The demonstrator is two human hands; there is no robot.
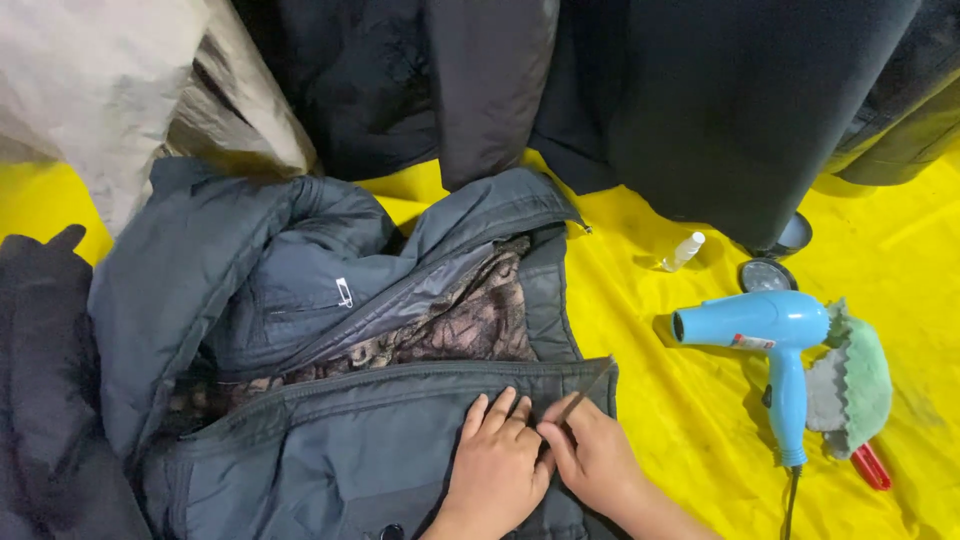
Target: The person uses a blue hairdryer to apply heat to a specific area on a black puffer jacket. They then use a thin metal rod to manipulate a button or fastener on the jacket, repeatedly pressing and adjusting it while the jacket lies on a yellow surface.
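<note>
A grey-blue padded jacket (330,330) lies open on a yellow sheet (680,400), its patterned brown lining (460,325) showing. My left hand (497,465) lies flat on the jacket's front panel near the lower edge, fingers together. Beside it, touching, my right hand (593,455) pinches a thin dark strip (588,392), a zipper tape or slim tool, that runs up to the jacket's corner. A silver zipper pull (344,292) sits on a pocket higher up.
A blue hair dryer (770,335) lies to the right with its cord running down. Next to it are a green cloth (858,380), a red handle (872,466), a small white spray bottle (685,250) and a round open compact (768,274). Dark coats (700,90) hang behind.
</note>
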